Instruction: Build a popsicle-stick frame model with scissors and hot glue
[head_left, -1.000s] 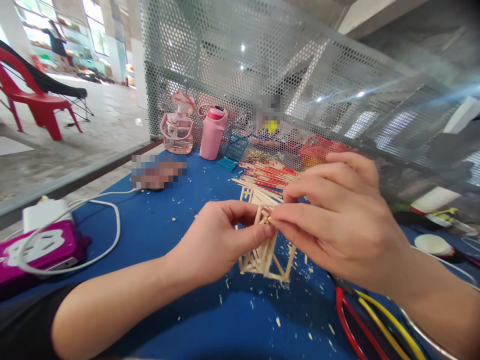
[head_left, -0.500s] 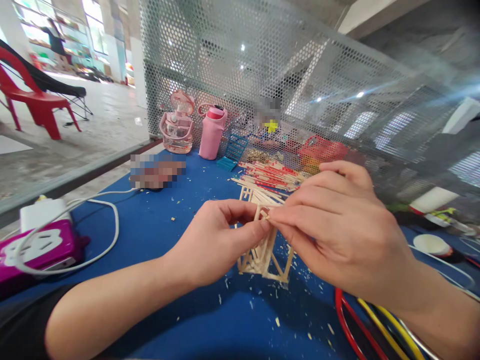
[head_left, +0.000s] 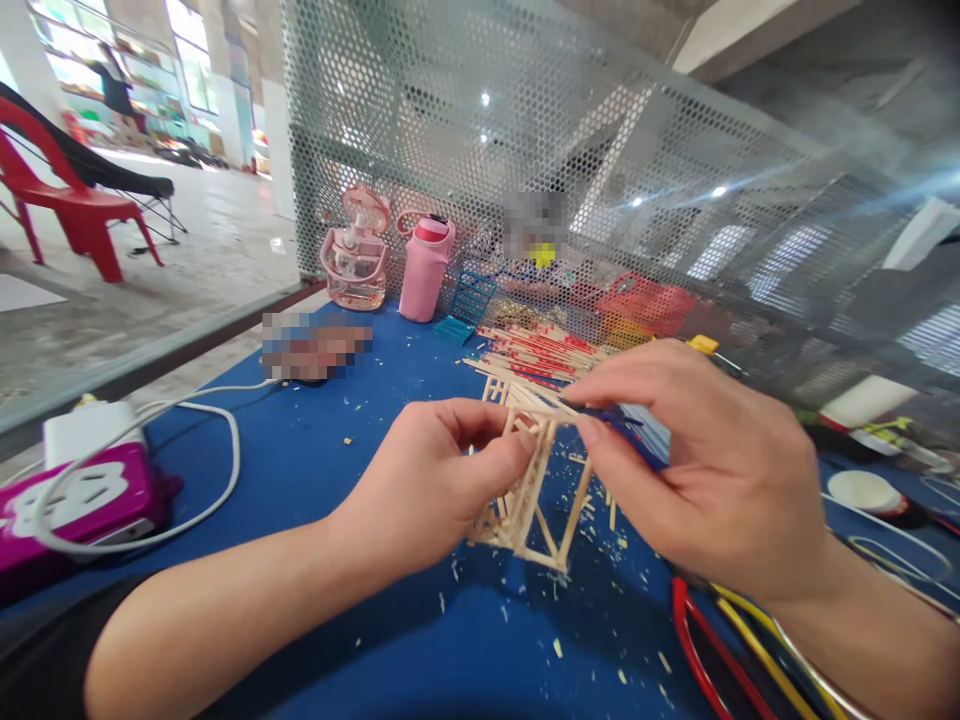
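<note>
A small frame of thin wooden sticks (head_left: 534,500) stands on the blue table (head_left: 322,470). My left hand (head_left: 435,480) pinches the top of this stick frame between thumb and fingers. My right hand (head_left: 705,460) sits just right of it, thumb and forefinger closed on a single thin stick (head_left: 551,405) that lies across the frame's top. Behind the frame lies a pile of loose sticks with red marks (head_left: 536,355).
A pink bottle (head_left: 424,265) and a clear pink container (head_left: 355,262) stand by the perforated metal screen (head_left: 525,140). A small blue rack (head_left: 469,305) leans near them. A magenta power strip (head_left: 75,500) with white cable lies left. Red and yellow cables (head_left: 720,650) run at lower right.
My right hand has drawn back to the right and lifted a little, now holding one stick over the frame's top. The left hand keeps its grip on the frame.
</note>
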